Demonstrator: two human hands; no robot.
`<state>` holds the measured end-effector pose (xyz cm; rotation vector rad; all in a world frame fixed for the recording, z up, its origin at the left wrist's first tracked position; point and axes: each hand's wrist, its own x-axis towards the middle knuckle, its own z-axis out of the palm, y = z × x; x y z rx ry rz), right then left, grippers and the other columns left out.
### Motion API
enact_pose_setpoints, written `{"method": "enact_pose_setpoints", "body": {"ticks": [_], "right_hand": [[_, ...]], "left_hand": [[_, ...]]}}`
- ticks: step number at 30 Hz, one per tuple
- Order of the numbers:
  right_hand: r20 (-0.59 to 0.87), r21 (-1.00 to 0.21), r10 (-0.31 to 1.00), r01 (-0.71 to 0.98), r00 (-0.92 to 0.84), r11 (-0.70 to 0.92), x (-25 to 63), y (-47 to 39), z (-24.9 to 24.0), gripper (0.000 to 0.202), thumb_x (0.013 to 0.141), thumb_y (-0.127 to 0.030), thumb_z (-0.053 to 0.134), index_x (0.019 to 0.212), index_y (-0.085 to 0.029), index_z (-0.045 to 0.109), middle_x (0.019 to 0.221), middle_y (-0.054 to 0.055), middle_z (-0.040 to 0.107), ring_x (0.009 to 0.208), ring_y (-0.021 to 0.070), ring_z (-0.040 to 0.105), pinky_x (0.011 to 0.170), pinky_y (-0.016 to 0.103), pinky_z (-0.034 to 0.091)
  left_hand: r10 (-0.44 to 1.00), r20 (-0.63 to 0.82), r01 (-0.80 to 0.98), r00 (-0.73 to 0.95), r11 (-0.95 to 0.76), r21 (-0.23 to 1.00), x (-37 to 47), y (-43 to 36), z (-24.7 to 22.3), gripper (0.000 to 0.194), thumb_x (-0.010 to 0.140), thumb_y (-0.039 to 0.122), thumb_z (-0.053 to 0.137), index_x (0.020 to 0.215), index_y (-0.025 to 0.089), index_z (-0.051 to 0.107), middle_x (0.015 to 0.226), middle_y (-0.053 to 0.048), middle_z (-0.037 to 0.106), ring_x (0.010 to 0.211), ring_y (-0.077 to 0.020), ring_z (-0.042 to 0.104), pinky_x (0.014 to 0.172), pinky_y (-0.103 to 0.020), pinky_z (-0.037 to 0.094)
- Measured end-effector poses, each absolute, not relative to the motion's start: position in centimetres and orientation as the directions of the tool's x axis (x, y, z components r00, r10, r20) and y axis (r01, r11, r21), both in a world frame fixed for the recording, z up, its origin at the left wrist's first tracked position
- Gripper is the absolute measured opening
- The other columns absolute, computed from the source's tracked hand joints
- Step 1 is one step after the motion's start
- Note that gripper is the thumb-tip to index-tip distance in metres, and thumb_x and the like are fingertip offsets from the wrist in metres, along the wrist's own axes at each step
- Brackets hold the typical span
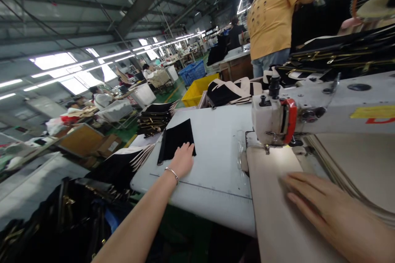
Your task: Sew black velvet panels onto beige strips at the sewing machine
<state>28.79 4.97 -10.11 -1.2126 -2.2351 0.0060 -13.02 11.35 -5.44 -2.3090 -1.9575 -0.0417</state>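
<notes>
My left hand (184,159), with a bracelet at the wrist, lies on the right lower corner of a black fabric piece (177,137). Its fingers are stretched out over the cloth. A dark strip runs along that piece's left edge. Flat on a beige panel (268,197) rests my right hand (321,205), slightly blurred, fingers extended. The panel's far end reaches under the head of a sewing machine (268,119) with a red guard. Both hands touch the material without closing round it.
The white sewing table (216,172) has a ruler line near its front edge. Stacked black pieces (157,117) stand to the left, with black zippered items (61,218) below. More beige panels (361,168) lie right. Behind are a yellow crate (197,90) and a person in a yellow shirt (274,12).
</notes>
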Motion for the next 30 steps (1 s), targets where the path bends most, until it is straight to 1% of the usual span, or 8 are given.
{"method": "enact_pose_setpoints", "body": {"ticks": [5,9,11,16,19,22,25,30], "right_hand": [[0.446,-0.098,0.727,0.779,-0.522,0.62,27.3,9.9,-11.6,0.046,0.093,-0.049,0.043,0.129,-0.024,0.056,0.128,0.007,0.058,0.116,0.0284,0.052,0.101,0.052,0.039],[0.444,-0.09,0.736,0.792,-0.511,0.604,27.6,9.9,-11.7,0.045,0.094,-0.045,0.043,0.134,-0.026,0.051,0.132,0.006,0.054,0.12,0.0268,0.048,0.101,0.049,0.038],[0.438,-0.091,0.74,0.794,-0.51,0.601,27.4,9.5,-11.1,0.044,0.095,-0.044,0.043,0.135,-0.027,0.05,0.134,0.005,0.053,0.122,0.0262,0.047,0.103,0.048,0.036],[0.425,-0.1,0.753,0.801,-0.503,0.591,26.8,9.0,-9.8,0.041,0.095,-0.042,0.043,0.133,-0.026,0.052,0.133,0.005,0.053,0.122,0.0261,0.046,0.104,0.048,0.034],[0.417,-0.115,0.757,0.797,-0.503,0.593,26.6,9.0,-9.4,0.041,0.095,-0.039,0.044,0.132,-0.025,0.053,0.133,0.006,0.054,0.122,0.0262,0.046,0.103,0.048,0.035],[0.419,-0.123,0.759,0.797,-0.499,0.591,26.5,8.9,-9.0,0.039,0.096,-0.036,0.044,0.132,-0.024,0.053,0.132,0.006,0.054,0.121,0.0256,0.047,0.103,0.047,0.035],[0.416,-0.131,0.765,0.8,-0.492,0.586,26.5,8.7,-8.7,0.038,0.095,-0.034,0.044,0.131,-0.025,0.053,0.132,0.006,0.055,0.12,0.0253,0.048,0.102,0.046,0.037],[0.407,-0.156,0.78,0.806,-0.475,0.571,26.2,8.5,-8.3,0.037,0.095,-0.032,0.044,0.129,-0.019,0.052,0.129,0.009,0.057,0.12,0.025,0.048,0.102,0.046,0.036]], "left_hand": [[0.978,0.101,0.981,0.182,-0.173,-0.088,-16.8,12.3,-4.9,0.046,0.082,0.006,0.046,0.127,0.011,0.056,0.126,-0.013,0.062,0.116,-0.0233,0.059,0.103,-0.037,0.045],[0.959,0.252,0.991,0.13,-0.115,-0.074,-15.1,11.3,-1.8,0.044,0.086,0.005,0.039,0.126,0.009,0.054,0.117,-0.015,0.063,0.111,-0.0257,0.059,0.101,-0.042,0.044],[0.932,0.33,0.988,0.148,-0.157,0.001,-12.8,9.4,-0.1,0.042,0.089,0.007,0.037,0.128,0.01,0.052,0.12,-0.014,0.061,0.115,-0.0242,0.056,0.104,-0.04,0.042],[0.829,0.103,0.783,0.549,-0.554,0.282,-6.0,6.1,0.2,0.032,0.097,0.025,0.042,0.126,0.023,0.057,0.127,-0.005,0.059,0.116,-0.0173,0.054,0.104,-0.031,0.042],[0.906,0.142,0.87,0.398,-0.422,0.255,-3.8,8.9,-2.3,0.035,0.098,0.033,0.044,0.128,0.019,0.054,0.132,-0.011,0.053,0.125,-0.0237,0.046,0.109,-0.041,0.035],[0.969,0.159,0.94,0.191,-0.227,0.256,-2.9,13.0,-4.5,0.035,0.09,0.038,0.057,0.115,0.013,0.057,0.115,-0.014,0.057,0.113,-0.029,0.051,0.1,-0.047,0.039],[0.967,0.12,0.925,0.223,-0.249,0.288,-1.7,14.6,-5.0,0.016,0.083,0.029,0.064,0.091,0.016,0.059,0.096,-0.007,0.058,0.096,-0.0238,0.056,0.09,-0.04,0.045],[0.887,0.099,0.751,0.451,-0.437,0.495,1.7,12.4,-3.6,0.023,0.081,0.018,0.063,0.103,0.022,0.055,0.1,-0.001,0.06,0.089,-0.0155,0.058,0.082,-0.029,0.048]]}}
